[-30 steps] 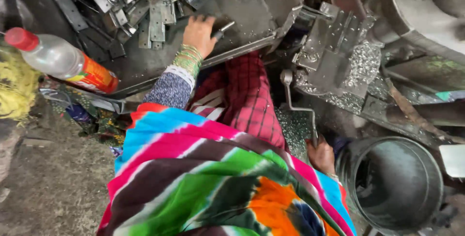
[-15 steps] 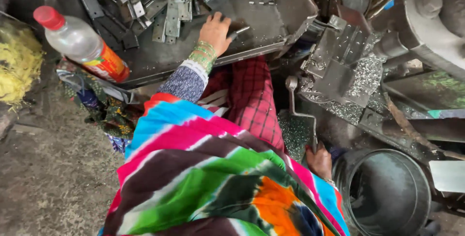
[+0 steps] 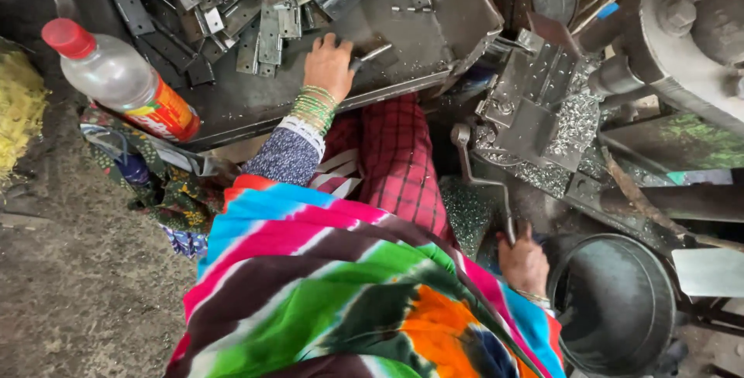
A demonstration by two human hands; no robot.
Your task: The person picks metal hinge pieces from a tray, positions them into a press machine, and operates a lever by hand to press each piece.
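A bottle (image 3: 116,83) lies at the tray's (image 3: 256,107) left edge. The left hand (image 3: 332,64), fingers spread, pinches a metal strip (image 3: 370,54) near its front edge: likely stiff, light, sharp-edged, best held flat. The right hand (image 3: 523,263) grips the lever (image 3: 484,184).

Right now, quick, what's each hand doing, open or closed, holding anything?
Left hand: on the tray, fingers closed on a metal strip.
Right hand: closed on the lever.
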